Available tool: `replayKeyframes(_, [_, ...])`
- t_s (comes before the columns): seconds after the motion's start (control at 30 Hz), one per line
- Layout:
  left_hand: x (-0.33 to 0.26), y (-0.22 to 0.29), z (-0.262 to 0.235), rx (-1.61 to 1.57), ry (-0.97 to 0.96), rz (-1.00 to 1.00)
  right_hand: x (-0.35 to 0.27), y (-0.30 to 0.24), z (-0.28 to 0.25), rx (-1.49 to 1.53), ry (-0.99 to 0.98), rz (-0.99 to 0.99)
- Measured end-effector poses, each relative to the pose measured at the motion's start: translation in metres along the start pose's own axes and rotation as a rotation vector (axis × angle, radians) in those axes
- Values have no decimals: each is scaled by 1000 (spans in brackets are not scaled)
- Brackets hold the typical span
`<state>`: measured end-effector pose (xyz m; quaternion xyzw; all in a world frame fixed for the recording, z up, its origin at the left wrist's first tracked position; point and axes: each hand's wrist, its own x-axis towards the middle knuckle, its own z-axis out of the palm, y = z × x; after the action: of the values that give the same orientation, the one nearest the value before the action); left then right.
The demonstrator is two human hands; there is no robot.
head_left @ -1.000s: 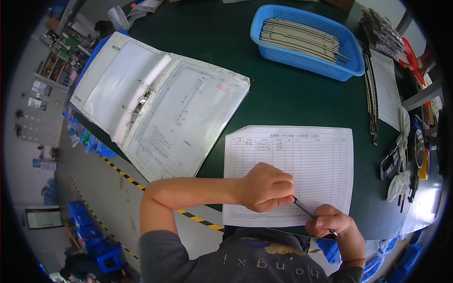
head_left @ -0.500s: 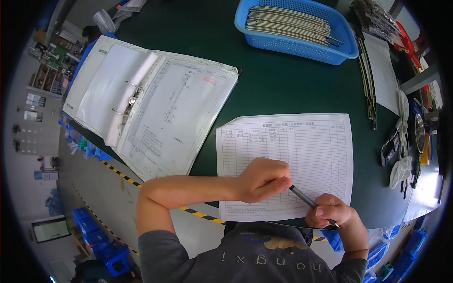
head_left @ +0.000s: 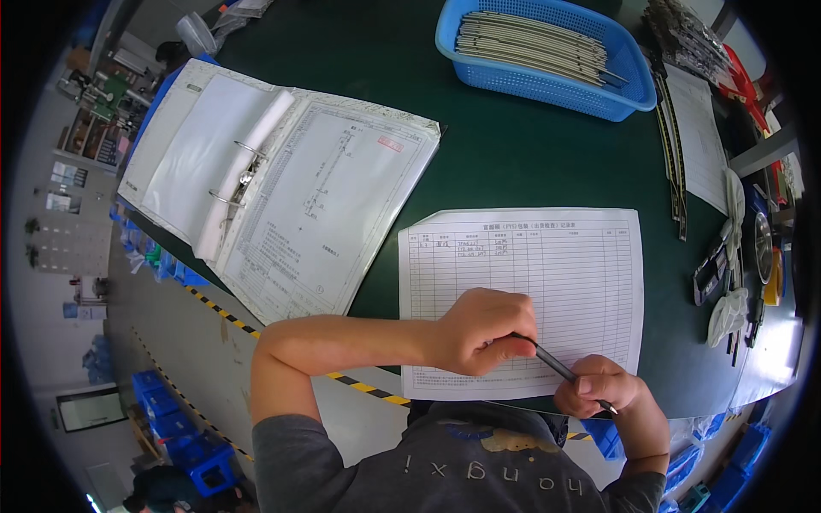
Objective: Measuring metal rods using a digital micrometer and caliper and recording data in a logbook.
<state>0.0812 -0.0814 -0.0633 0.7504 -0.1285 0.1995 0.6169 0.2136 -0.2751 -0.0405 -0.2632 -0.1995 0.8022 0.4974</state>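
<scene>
A dark grey pen (head_left: pixel 556 365) slants between my two hands, its pointed end low on the right. My left hand (head_left: pixel 487 332) is closed around the pen's upper end, resting over a printed form sheet (head_left: pixel 564 282). Near the tip, my right hand (head_left: pixel 601 386) pinches the pen at the lower right corner of the sheet. Handwriting fills a few of the form's top rows. Left of the sheet lies an open ring binder (head_left: pixel 248 192) with a drawing page in a clear sleeve.
A blue perforated basket (head_left: pixel 547 94) of long thin rods stands at the back of the green table (head_left: pixel 513 162). On the right lie dark strips (head_left: pixel 673 162), a white glove (head_left: pixel 729 316) and hand tools. Blue crates (head_left: pixel 184 436) sit on the floor at left, near another person (head_left: pixel 175 492).
The whole view has shifted slightly. My left hand has turned a little on the pen; both hands keep their grip. At the lower left, another person shows more.
</scene>
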Motion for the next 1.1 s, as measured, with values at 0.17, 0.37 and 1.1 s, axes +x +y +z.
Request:
replayKeyframes(0.17, [-2, 6, -1, 46, -37, 79, -2, -2, -1, 9, -36, 39])
replayKeyframes(0.37, [-4, -3, 4, 130, 8, 197, 0, 2, -10, 16, -116, 10])
replayKeyframes(1.1, [8, 24, -4, 622, -178, 36, -12, -51, -5, -521, 321, -649])
